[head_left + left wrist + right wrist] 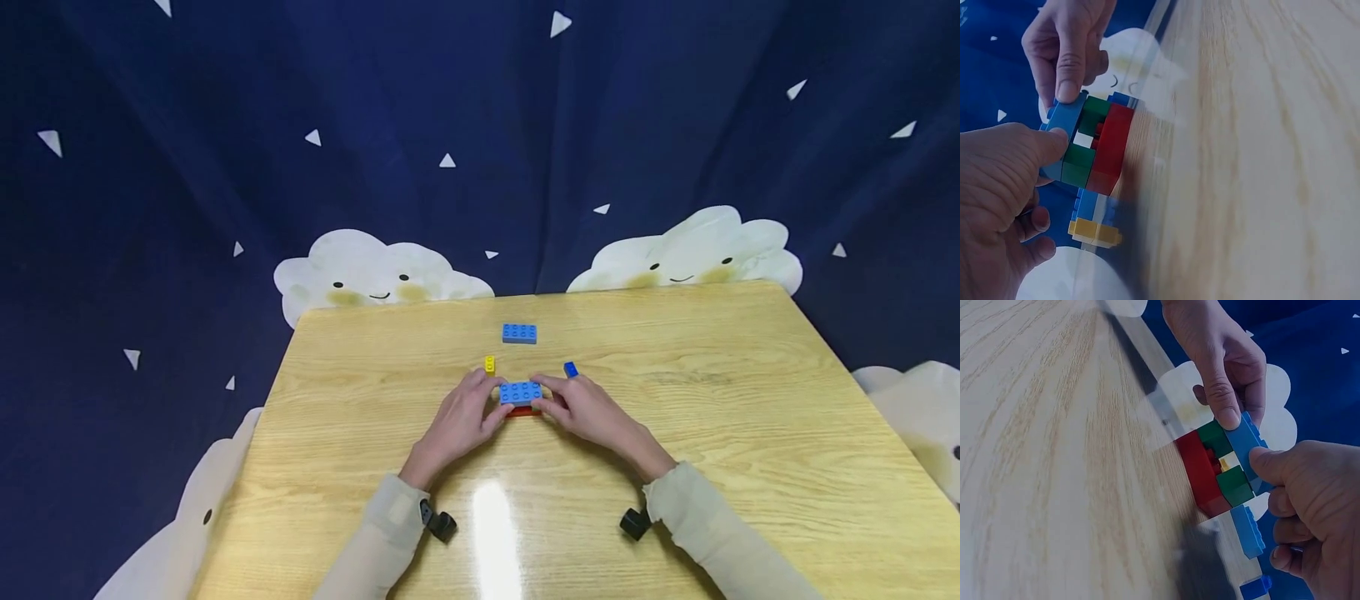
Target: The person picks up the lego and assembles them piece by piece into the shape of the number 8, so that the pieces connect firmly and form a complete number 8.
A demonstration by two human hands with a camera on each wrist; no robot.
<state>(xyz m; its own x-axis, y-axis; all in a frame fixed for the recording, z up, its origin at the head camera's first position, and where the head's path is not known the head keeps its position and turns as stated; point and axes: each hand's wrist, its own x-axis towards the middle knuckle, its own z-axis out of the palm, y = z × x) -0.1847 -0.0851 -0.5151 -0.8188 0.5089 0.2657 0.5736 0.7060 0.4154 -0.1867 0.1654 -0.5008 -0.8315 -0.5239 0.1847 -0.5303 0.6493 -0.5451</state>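
Observation:
A light blue eight-stud toy brick [521, 393] lies across the top of a small stack in the middle of the table. Beneath it, two green bricks [1077, 166] stand apart on a red brick [1113, 147], leaving a gap between them. My left hand [459, 421] pinches the left end of the light blue brick between thumb and fingers. At the opposite end, my right hand [600, 417] pinches the same brick. In both wrist views the light blue brick sits against the green ones; whether it is fully pressed down I cannot tell.
Behind the stack lies another blue eight-stud brick [519, 334]. A small yellow brick [490, 364] is just beyond my left hand, and a small dark blue brick [571, 369] beyond my right. The wooden table [360, 358] ends at a dark blue curtain [450, 83].

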